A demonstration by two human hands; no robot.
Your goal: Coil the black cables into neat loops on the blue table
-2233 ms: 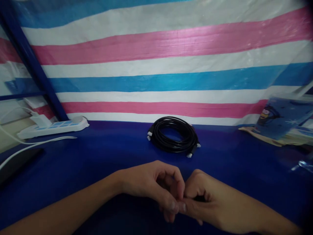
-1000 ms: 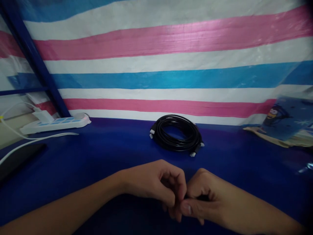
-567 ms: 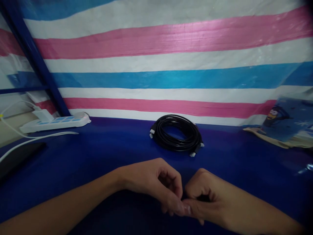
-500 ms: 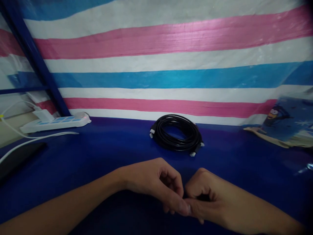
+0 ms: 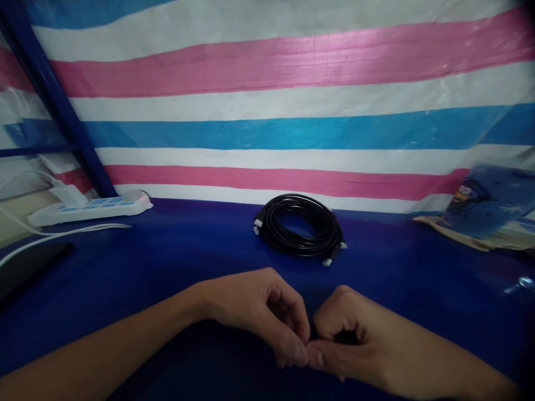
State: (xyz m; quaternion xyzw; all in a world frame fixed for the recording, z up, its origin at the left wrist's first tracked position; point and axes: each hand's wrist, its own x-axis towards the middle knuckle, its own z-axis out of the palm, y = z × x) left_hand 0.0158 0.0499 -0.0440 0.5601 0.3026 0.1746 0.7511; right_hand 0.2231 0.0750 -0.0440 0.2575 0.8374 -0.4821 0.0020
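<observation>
My left hand (image 5: 261,312) and my right hand (image 5: 349,340) rest near the front of a dark blue table (image 5: 167,262), curled, with fingertips and thumbs pressed together where they meet. Whether anything sits between the fingers is hidden. A coil of black cable (image 5: 298,229) with white connector ends lies flat on the table a short way beyond both hands, untouched.
A white power strip (image 5: 90,207) with a plug and white cords lies at the back left. A dark flat object (image 5: 29,267) sits at the left edge. A blue printed packet (image 5: 487,200) lies at the right. A striped tarp (image 5: 271,100) hangs behind.
The hands stay together in the same place; the fingers and thumbs shift slightly against each other. The cable coil has not moved.
</observation>
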